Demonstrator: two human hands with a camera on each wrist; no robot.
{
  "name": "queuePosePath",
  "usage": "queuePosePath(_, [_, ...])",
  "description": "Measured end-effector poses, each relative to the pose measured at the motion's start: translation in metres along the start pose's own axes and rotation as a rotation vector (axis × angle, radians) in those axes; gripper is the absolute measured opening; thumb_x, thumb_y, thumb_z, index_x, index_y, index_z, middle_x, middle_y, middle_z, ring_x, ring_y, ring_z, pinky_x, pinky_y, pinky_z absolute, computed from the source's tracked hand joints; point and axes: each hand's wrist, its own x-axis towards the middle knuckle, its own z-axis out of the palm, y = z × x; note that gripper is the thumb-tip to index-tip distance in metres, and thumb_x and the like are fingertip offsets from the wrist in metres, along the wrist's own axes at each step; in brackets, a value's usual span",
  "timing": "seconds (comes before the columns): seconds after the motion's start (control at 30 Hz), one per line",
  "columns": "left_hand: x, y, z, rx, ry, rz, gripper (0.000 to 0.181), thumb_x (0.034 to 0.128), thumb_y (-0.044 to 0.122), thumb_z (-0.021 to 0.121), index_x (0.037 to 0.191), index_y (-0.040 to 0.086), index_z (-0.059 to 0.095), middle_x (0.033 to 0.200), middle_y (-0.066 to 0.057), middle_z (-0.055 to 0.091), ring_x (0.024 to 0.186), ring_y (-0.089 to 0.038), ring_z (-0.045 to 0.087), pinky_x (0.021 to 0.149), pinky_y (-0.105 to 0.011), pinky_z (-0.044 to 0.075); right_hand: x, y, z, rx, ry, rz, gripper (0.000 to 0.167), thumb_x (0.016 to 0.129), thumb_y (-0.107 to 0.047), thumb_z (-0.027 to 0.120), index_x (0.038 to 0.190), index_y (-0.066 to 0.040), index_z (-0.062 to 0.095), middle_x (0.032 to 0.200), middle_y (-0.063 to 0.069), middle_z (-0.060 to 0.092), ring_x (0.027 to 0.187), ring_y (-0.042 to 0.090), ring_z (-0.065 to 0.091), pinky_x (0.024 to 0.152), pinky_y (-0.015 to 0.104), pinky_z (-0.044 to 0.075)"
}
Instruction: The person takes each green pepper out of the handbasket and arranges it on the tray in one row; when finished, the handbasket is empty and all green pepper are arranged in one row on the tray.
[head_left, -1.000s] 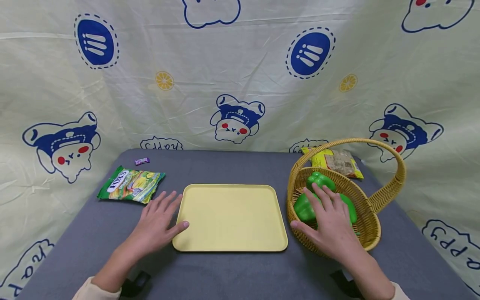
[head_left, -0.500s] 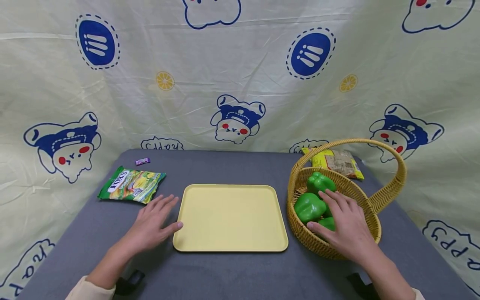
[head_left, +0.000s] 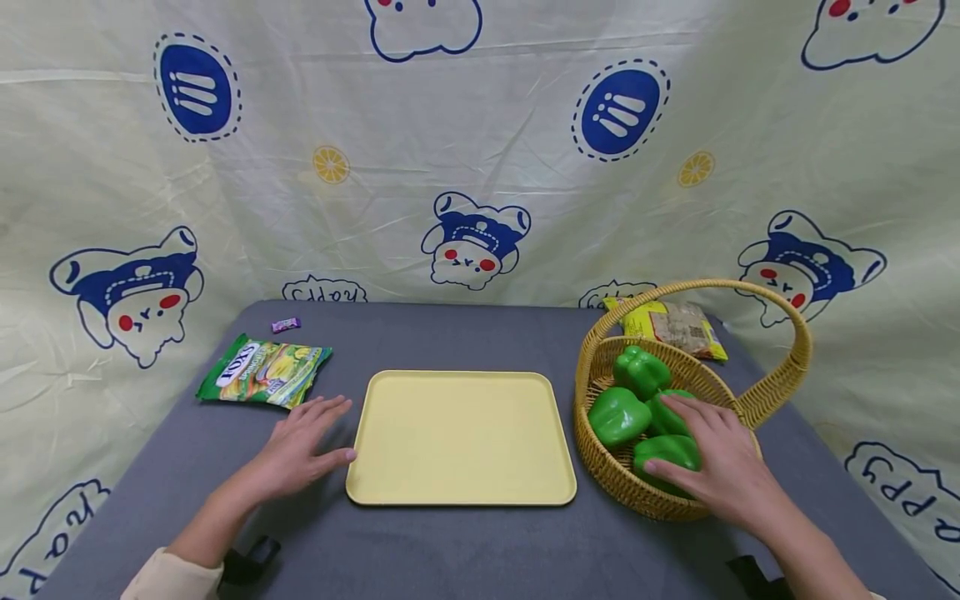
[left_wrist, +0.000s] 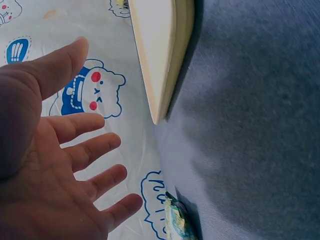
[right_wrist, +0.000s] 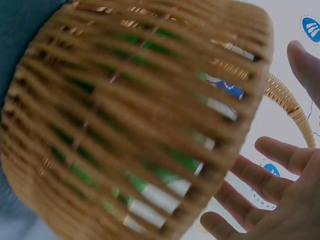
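My left hand (head_left: 303, 446) hovers by the left edge of a pale yellow tray (head_left: 461, 437), fingers extended and holding nothing. The left wrist view shows its spread fingers (left_wrist: 90, 150) apart from the tray's rim (left_wrist: 165, 65). My right hand (head_left: 716, 462) is above the right front side of a wicker basket (head_left: 630, 496), its fingers loosely spread. Several green bell peppers (head_left: 618, 417) lie inside the basket, one partly hidden behind the right hand. In the right wrist view the woven wall (right_wrist: 135, 110) fills much of the picture, with that hand's fingers (right_wrist: 270, 185) beside it.
A green food packet (head_left: 262, 371) lies at the left, with a small purple wrapped sweet (head_left: 286, 325) behind it. Beyond the basket, whose tall handle (head_left: 791, 358) arches up, sits a yellow packet (head_left: 675, 327). A printed curtain (head_left: 480, 117) hangs behind the grey table (head_left: 465, 550).
My right hand has drawn right and slightly toward me, uncovering more of the peppers. My left hand has shifted a little left and down, away from the tray's edge.
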Motion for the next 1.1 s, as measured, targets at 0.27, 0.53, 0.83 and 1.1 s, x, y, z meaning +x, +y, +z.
queuePosePath(0.27, [0.001, -0.007, 0.0, -0.037, -0.029, 0.015, 0.068, 0.0839, 0.034, 0.069, 0.14, 0.005, 0.044, 0.145, -0.019, 0.042, 0.134, -0.046, 0.028, 0.095, -0.069, 0.025, -0.005, 0.014, -0.004, 0.064, -0.084, 0.016, 0.086, 0.073, -0.047, 0.077, 0.14, -0.008, 0.041, 0.134, 0.023, 0.047, 0.115, 0.044, 0.039, 0.087, 0.061, 0.028])
queuePosePath(0.53, [0.003, -0.015, 0.001, -0.049, -0.059, 0.031, 0.07, 0.0828, 0.036, 0.07, 0.139, 0.003, 0.044, 0.144, -0.02, 0.042, 0.134, -0.048, 0.029, 0.096, -0.071, 0.024, -0.006, 0.025, -0.006, 0.069, -0.176, 0.059, 0.085, 0.074, -0.051, 0.074, 0.139, -0.007, 0.042, 0.132, 0.022, 0.049, 0.112, 0.039, 0.042, 0.083, 0.058, 0.034])
queuePosePath(0.83, [0.007, -0.024, 0.002, -0.108, -0.179, 0.024, 0.073, 0.0829, 0.038, 0.069, 0.14, 0.002, 0.043, 0.146, -0.02, 0.04, 0.133, -0.045, 0.031, 0.099, -0.071, 0.021, -0.006, 0.036, -0.002, 0.085, -0.229, 0.073, 0.086, 0.073, -0.054, 0.073, 0.138, -0.006, 0.043, 0.13, 0.025, 0.05, 0.112, 0.04, 0.045, 0.082, 0.057, 0.038])
queuePosePath(1.1, [0.006, -0.025, 0.005, -0.144, -0.252, 0.007, 0.079, 0.0794, 0.042, 0.072, 0.141, 0.003, 0.041, 0.147, -0.018, 0.039, 0.133, -0.045, 0.029, 0.099, -0.071, 0.018, -0.006, 0.043, 0.002, 0.068, -0.269, 0.085, 0.084, 0.074, -0.055, 0.072, 0.136, -0.005, 0.045, 0.125, 0.023, 0.053, 0.104, 0.033, 0.05, 0.073, 0.042, 0.038])
